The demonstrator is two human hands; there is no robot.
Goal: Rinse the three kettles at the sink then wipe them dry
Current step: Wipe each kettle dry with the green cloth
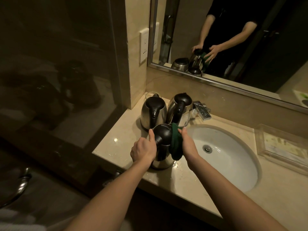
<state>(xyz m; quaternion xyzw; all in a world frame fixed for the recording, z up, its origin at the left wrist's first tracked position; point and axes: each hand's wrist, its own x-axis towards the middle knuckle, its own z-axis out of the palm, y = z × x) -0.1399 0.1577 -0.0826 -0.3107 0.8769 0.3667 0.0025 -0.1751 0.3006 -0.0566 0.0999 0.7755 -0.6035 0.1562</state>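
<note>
Three steel kettles with black lids are grouped on the beige countertop point(120, 147) at the centre of the frame, left of the white sink basin point(233, 164). The near kettle point(162, 139) is gripped at its left side by the left hand point(143, 149), the thumb laid upright against the lid's edge and the other fingers curled out of sight round the body. A dark green cloth point(175, 145) is pressed against that kettle's right side by the right hand point(188, 144), whose fingers are seen fairly straight and spread in the mirror point(183, 22) at the upper right. Just behind, the back left kettle point(153, 112) and the back right kettle point(180, 109) are set side by side, the latter beside the chrome faucet point(201, 111). A clear tray point(260, 139) is placed at the right edge.
</note>
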